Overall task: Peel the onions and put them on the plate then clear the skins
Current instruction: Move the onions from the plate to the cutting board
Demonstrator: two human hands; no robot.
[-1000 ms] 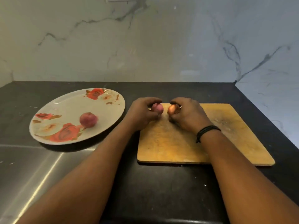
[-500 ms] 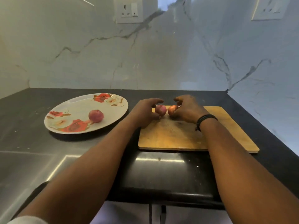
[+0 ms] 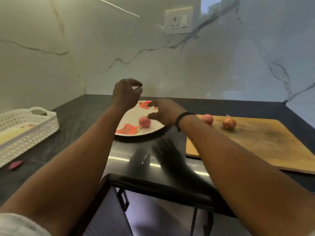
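Observation:
A floral plate (image 3: 130, 117) sits on the black counter and holds one peeled pink onion (image 3: 144, 122). My right hand (image 3: 163, 112) hovers over the plate with thumb and fingers spread apart, its fingertips just beside that onion, holding nothing. My left hand (image 3: 127, 93) is raised above the plate's far left side, fingers loosely curled, with nothing visible in it. On the wooden cutting board (image 3: 255, 142) to the right lie a pinkish onion (image 3: 208, 119) and an orange-brown onion (image 3: 229, 123), both untouched by either hand.
A white perforated basket (image 3: 25, 130) stands at the left on the counter, with a reddish skin scrap (image 3: 15, 165) in front of it. A wall socket (image 3: 179, 21) is on the marble backsplash. The counter's front edge and a dark frame lie below my arms.
Both hands let go of the two onions, which now lie on the board. Both hands moved left to the plate, the left one rising. The camera swung left, revealing the basket.

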